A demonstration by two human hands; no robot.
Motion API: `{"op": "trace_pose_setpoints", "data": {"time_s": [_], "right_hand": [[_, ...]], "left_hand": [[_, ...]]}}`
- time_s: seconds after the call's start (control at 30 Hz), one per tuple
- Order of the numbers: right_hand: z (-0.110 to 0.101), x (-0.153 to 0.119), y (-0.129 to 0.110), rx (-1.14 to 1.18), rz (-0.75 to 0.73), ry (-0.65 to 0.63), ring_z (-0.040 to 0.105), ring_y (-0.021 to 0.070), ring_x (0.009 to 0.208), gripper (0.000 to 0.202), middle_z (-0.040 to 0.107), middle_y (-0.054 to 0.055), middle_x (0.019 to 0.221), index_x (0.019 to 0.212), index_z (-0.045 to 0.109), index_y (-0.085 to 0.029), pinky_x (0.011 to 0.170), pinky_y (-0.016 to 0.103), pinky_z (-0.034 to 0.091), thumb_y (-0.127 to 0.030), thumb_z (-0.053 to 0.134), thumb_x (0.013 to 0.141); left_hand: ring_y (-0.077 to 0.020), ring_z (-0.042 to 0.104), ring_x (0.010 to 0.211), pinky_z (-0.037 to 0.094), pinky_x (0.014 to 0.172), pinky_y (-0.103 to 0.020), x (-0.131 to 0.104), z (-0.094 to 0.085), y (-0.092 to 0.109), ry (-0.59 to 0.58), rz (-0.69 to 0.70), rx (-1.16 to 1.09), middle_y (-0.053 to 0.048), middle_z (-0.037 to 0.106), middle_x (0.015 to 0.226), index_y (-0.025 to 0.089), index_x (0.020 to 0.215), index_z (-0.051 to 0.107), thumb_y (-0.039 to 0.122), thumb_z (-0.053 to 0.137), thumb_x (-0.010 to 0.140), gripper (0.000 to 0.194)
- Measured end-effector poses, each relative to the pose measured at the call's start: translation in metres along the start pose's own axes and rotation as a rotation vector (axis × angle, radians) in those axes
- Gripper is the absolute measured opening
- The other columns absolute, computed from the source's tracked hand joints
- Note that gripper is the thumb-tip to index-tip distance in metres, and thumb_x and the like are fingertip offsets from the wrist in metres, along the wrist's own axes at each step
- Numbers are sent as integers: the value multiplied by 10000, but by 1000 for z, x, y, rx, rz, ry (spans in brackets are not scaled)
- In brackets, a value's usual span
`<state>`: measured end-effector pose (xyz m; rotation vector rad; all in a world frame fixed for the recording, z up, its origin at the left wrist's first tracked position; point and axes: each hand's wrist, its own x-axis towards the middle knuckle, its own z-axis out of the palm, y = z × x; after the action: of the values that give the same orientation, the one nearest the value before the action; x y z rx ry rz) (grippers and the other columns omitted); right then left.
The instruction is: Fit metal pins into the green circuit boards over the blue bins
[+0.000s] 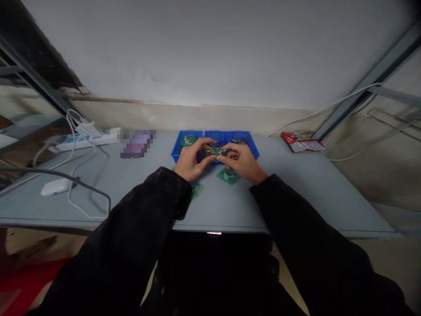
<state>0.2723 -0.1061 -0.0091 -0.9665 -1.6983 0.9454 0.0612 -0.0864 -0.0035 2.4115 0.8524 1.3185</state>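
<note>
My left hand (pixel 192 160) and my right hand (pixel 241 161) meet over the middle of the table, thumbs and fingers pinching opposite sides of a small clear, yellowish-green bag (pixel 215 152). Behind them stand blue bins: the left bin (pixel 176 147) has green material in it, the others (pixel 252 145) hold small dark and metallic parts. A green bag with small light pieces (pixel 227 176) lies just below my right hand. Another green bag (pixel 196 191) is partly hidden by my left sleeve.
On the grey table (pixel 296 188), a power strip (pixel 88 139) with white cables, a white case (pixel 55 187) and a purple phone (pixel 136 145) are at left. A red packet (pixel 302 142) sits at right. A wall stands behind the table.
</note>
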Motion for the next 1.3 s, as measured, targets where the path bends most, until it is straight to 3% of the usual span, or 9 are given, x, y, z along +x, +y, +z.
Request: {"op": "trace_pose_setpoints", "data": {"time_s": [0.4, 0.63, 0.97, 1.2, 1.3], "right_hand": [[1, 0, -3, -28, 17, 25, 387, 86, 431, 238, 458, -90, 483, 952, 689, -199, 444, 236, 255, -405, 754, 853], [0, 0, -1, -18, -17, 19, 398, 81, 451, 242, 508, -69, 540, 904, 697, -189, 457, 243, 279, -410, 763, 831], [1, 0, -1, 19, 4, 12, 391, 67, 440, 278, 529, -61, 554, 912, 717, -167, 436, 233, 275, -432, 756, 838], [1, -1, -1, 23, 45, 7, 426, 84, 421, 270, 518, -67, 526, 916, 693, -195, 404, 235, 317, -449, 755, 849], [2, 0, -1, 44, 23, 18, 443, 74, 423, 273, 564, -54, 629, 956, 658, -211, 390, 237, 334, -442, 756, 850]], "left_hand": [[-126, 606, 697, 494, 637, -270, 0, 4, -5, -29, -29, -83, -50, 747, 981, 197, 1220, 547, 301, 710, 906, 370], [-112, 528, 619, 437, 587, -267, 1, 3, -4, -61, -50, -82, -34, 713, 896, 192, 1152, 587, 300, 725, 900, 307], [-110, 455, 546, 376, 560, -251, 0, 3, -7, -58, -64, -51, 46, 547, 663, 203, 1078, 653, 292, 742, 886, 230], [-112, 459, 544, 369, 553, -254, -1, 4, -6, -13, -33, -36, 49, 537, 655, 209, 1075, 664, 331, 765, 887, 246], [-109, 461, 534, 377, 548, -251, -1, 4, -7, -5, -39, -34, 44, 562, 664, 208, 1080, 667, 357, 756, 899, 251]]}}
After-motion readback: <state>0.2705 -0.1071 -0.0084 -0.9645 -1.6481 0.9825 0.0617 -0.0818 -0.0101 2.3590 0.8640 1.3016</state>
